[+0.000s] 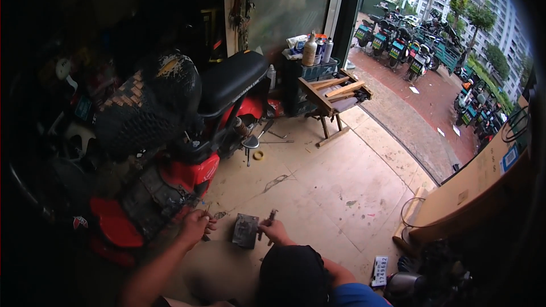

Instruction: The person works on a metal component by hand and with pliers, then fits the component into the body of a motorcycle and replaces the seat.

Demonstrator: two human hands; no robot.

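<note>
In the head view my left hand (198, 226) is closed at the edge of the red scooter's dark footboard (145, 199). A small thin item at its fingertips is too small to name. My right hand (272, 230) grips an upright dark hand tool (271, 216). Between my hands, nearer the right one, a dark rectangular block (244, 231) lies on the tiled floor. A rounded black shape (290, 276), which I cannot identify for certain, hides part of my right forearm.
A wooden stand (335, 88) and a crate of bottles (318, 65) stand by the glass door. Loose tools (265, 129) and a yellow ring (258, 155) lie beside the scooter. Large cardboard (466, 193) leans at right. Parked scooters (398, 40) line the paving outside.
</note>
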